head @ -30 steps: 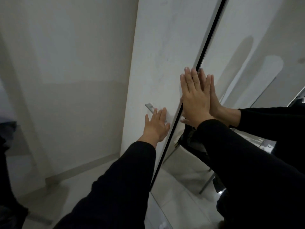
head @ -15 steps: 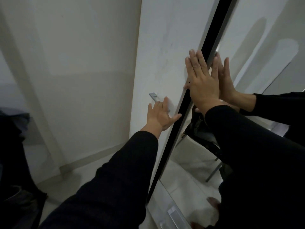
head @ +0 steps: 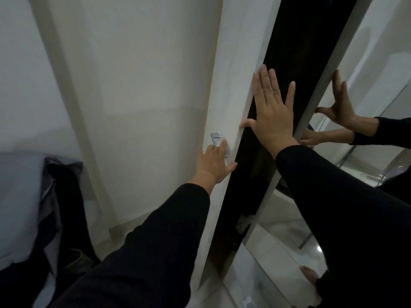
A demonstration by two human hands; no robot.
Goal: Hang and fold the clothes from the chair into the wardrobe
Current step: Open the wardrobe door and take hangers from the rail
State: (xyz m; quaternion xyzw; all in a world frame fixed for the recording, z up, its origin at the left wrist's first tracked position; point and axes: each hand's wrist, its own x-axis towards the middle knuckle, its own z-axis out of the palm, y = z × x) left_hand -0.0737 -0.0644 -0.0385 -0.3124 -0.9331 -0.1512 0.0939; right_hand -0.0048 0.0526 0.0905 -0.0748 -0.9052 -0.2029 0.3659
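I'm watching the clothes [head: 26, 207] first — they are lying heaped at the far left edge of the view, grey and dark fabric, well apart from both hands, so nothing is hung or folded yet. Moving right, the left hand [head: 213, 163] is resting on the white door [head: 235, 85] with fingers straight and released, fingertips touching the small clear handle [head: 216, 138] near that door's right edge; I'm not seeing it gripped. The risk here, as I'm judging it: a flat palm is giving little purchase, so the hand could be sliding off rather than moving the panel. Next comes the dark gap [head: 282, 63] into the wardrobe. The right hand [head: 272, 112] is spread flat across that gap, fingers extended, thumb touching the white door's edge, holding nothing. I'm thinking that thumb is the worry — if either panel travels back, it gets pinched. The mirrored door [head: 367, 74] at the right is reflecting both hands.
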